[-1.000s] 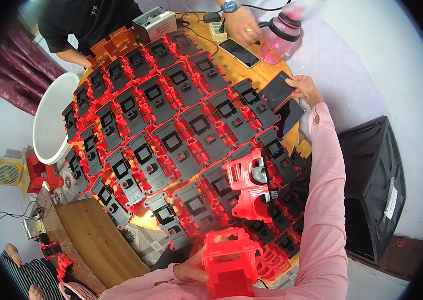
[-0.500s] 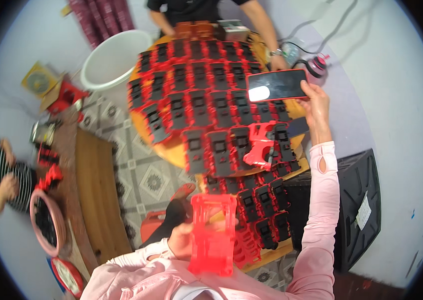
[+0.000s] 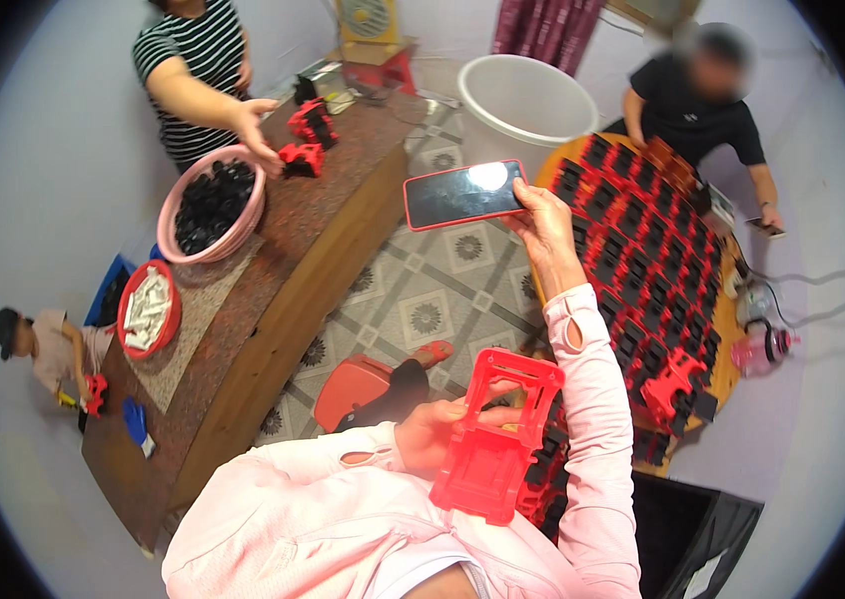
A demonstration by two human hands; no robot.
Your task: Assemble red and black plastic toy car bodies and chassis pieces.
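My right hand (image 3: pixel 546 228) grips a phone (image 3: pixel 457 197) with a dark screen and a red rim, held out over the tiled floor. Close to my body, my left hand (image 3: pixel 430 433) holds a red plastic frame (image 3: pixel 490 477) with an open upper part and a tray-like lower part. Its fingers show through the frame's opening. To the right, a round wooden table (image 3: pixel 732 337) bears rows of red and black plastic assemblies (image 3: pixel 632 225). More of these assemblies lie partly hidden behind my right forearm.
A brown counter (image 3: pixel 273 299) on the left carries a pink basket (image 3: pixel 171 235) of black parts and a red basket (image 3: pixel 175 299) of white pieces. A person in stripes (image 3: pixel 205 85) stretches a hand over the counter. Others are at far right and left. A white tub (image 3: pixel 522 125) stands beyond.
The view has turned left, so the round table now sits farther right. My right hand has carried the phone off the table's side. The red frame is tilted; the person in stripes has extended an arm.
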